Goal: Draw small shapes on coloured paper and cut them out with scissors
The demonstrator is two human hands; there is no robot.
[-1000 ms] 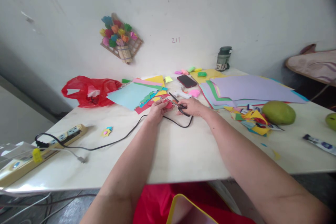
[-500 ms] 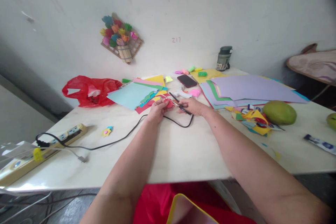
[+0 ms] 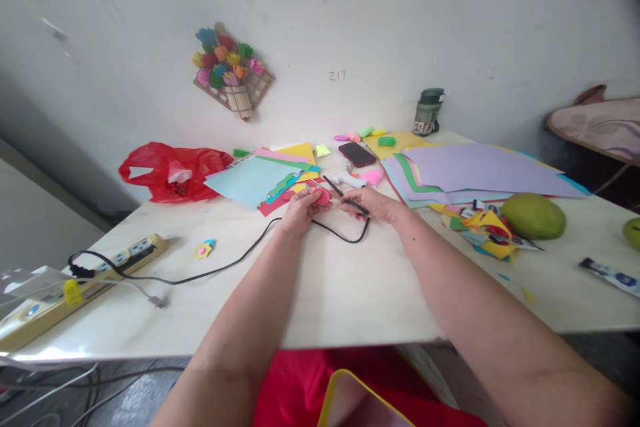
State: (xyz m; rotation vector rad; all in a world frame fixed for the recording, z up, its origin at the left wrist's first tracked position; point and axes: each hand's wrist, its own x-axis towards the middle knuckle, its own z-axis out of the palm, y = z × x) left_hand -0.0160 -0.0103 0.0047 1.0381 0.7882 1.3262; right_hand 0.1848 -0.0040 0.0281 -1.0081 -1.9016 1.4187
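Observation:
A small rounded piece of red paper is pinched between the thumb and fingers of my left hand. Just to its right, my right hand is closed around a pair of black-handled scissors, whose tips point left toward the paper. Whether the blades touch the paper is too small to tell. Behind my hands lie red and yellow paper scraps and a white glue gun. The glue gun's black cord runs under my hands to the left.
Coloured paper sheets lie left, with a larger stack right. A phone, a bottle and a red plastic bag stand farther back. Scraps and a green fruit are right; a power strip is left.
My right hand and the scissors have turned slightly, and the blades look closer together. My left hand keeps the red paper in nearly the same place.

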